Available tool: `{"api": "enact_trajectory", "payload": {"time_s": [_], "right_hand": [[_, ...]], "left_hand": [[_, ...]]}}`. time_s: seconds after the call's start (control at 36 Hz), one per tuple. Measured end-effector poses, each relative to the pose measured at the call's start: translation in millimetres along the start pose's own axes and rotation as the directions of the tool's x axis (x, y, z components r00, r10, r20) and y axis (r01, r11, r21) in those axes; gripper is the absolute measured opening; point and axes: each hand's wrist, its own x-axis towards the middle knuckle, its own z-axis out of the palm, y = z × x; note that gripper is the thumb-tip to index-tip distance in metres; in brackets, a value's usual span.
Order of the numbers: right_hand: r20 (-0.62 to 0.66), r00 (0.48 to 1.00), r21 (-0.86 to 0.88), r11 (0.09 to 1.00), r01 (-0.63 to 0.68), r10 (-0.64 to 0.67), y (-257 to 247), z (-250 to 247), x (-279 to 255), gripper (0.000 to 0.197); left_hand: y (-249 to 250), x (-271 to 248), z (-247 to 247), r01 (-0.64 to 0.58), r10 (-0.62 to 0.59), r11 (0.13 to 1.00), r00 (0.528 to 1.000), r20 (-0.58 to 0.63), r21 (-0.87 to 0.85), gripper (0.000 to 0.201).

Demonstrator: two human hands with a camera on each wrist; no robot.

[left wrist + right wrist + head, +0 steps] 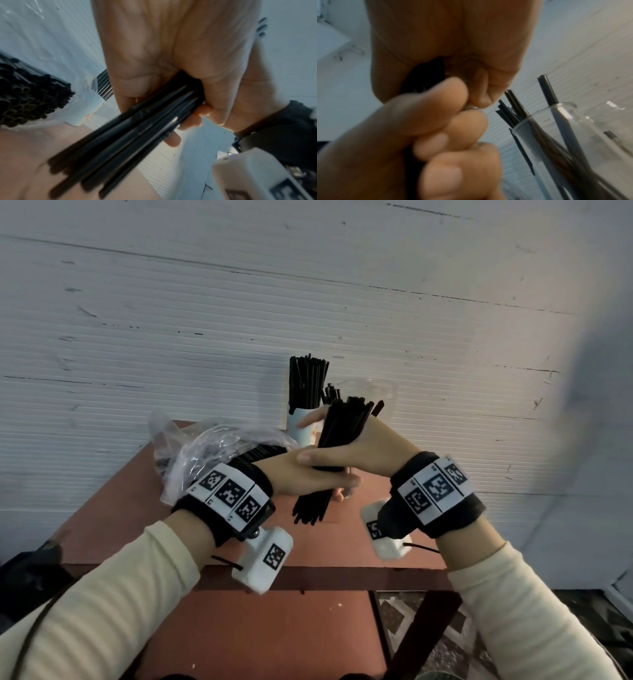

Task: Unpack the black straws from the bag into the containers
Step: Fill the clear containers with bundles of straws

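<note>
Both hands hold one bundle of black straws (337, 440) slanted above the table. My right hand (371, 445) grips its upper half, thumb across the front. My left hand (305, 477) wraps the lower half, fingers curled round it; the loose ends fan out below. The left wrist view shows the same bundle (137, 128) running through the left hand (154, 54). A clear plastic bag (202, 446) with more straws lies at the left. Behind stand a white cup (301, 426) full of straws and a clear glass (573, 142) holding a few.
The reddish-brown table (113, 508) is small, with its front edge just below my wrists. A white ribbed wall (171, 320) rises right behind the containers. Patterned floor (428, 645) shows at the lower right, under the table edge.
</note>
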Motion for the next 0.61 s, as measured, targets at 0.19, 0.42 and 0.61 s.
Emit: {"api": "enact_trajectory", "payload": {"time_s": [0.19, 0.42, 0.61], "right_hand": [[-0.251, 0.966, 0.122, 0.988, 0.098, -0.065, 2, -18, 3, 0.008], [-0.600, 0.792, 0.324, 0.940, 0.106, 0.118, 24, -81, 22, 0.010], [-0.563, 0.792, 0.352, 0.935, -0.027, 0.235, 44, -101, 52, 0.012]], "left_hand": [[6, 13, 2, -0.015, -0.007, 0.994, 0.980, -0.198, -0.111, 0.049], [-18, 59, -4, -0.063, 0.046, 0.998, 0.751, -0.658, -0.002, 0.118], [-33, 86, -22, 0.093, -0.132, 0.988, 0.920, -0.369, -0.121, 0.136]]}}
